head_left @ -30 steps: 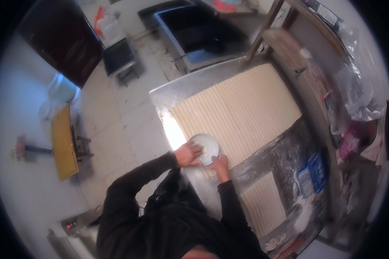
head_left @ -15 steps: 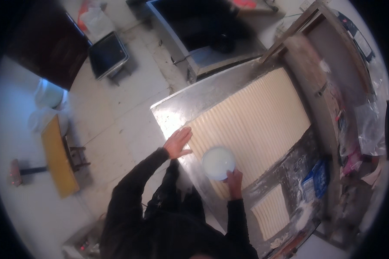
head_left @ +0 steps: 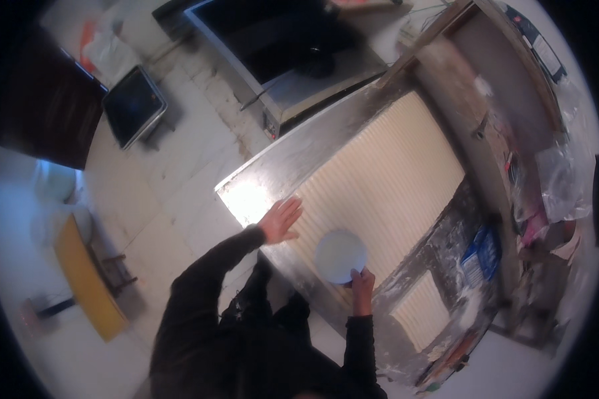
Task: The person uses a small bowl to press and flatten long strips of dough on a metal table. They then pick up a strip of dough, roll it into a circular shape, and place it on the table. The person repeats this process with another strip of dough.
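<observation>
A wide sheet of cream-coloured strips [head_left: 386, 173], laid side by side like rolled dough, covers much of the metal-topped table [head_left: 246, 193]. My left hand [head_left: 281, 221] lies flat with its fingers spread at the left end of the strips, by the table's edge. In my right hand [head_left: 361, 282] is a round whitish dish [head_left: 340, 255], gripped at its near rim and held over the strips. Whether the dish has anything in it cannot be made out. A smaller block of the same strips [head_left: 422, 312] sits to the right of my right hand.
A blue packet [head_left: 480, 256] lies on the table's whitish-smeared right part. A wooden frame [head_left: 432, 40] and clear plastic bags [head_left: 566, 179] stand along the right. Beyond the table is a large dark-topped metal unit [head_left: 266, 46]. A yellow board [head_left: 90, 279] stands on the left.
The view has shifted a little. The round dish has tilted, and its face looks greyer and flatter. My left hand has slid slightly further onto the strips.
</observation>
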Available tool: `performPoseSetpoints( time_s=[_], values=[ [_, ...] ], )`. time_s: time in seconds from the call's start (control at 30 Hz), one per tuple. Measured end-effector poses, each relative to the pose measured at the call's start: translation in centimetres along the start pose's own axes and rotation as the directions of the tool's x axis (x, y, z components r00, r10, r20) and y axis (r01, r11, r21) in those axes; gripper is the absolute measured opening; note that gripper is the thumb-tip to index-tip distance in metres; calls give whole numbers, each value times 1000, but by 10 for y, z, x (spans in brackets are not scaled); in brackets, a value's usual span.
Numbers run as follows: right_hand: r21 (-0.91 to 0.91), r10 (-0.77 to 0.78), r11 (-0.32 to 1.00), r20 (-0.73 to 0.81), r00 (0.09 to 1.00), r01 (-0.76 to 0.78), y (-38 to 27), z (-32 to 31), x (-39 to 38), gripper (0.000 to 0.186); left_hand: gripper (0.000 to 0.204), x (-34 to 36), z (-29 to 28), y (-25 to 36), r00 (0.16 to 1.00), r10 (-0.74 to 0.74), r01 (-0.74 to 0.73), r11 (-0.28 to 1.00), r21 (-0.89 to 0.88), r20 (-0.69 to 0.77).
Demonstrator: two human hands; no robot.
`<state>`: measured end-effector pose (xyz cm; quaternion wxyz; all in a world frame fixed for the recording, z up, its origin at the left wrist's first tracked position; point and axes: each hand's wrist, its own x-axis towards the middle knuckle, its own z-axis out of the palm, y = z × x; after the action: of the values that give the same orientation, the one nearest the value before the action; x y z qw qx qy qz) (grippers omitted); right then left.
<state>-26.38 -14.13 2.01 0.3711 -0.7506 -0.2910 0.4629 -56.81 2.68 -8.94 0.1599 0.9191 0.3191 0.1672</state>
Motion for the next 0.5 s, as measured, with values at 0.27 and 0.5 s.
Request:
performPoseSetpoints(
  time_s=[0.27, 0.5],
  values=[
    [-11, -28, 1000, 63, 998, 28, -5, 8, 23, 21, 88, 61, 6, -26, 999, -26, 23, 996, -90, -31],
    [-38, -90, 995, 93, 992, 94, -27, -3, 44, 25, 79, 102, 1, -7, 997, -25, 23, 999, -32, -70]
  ],
)
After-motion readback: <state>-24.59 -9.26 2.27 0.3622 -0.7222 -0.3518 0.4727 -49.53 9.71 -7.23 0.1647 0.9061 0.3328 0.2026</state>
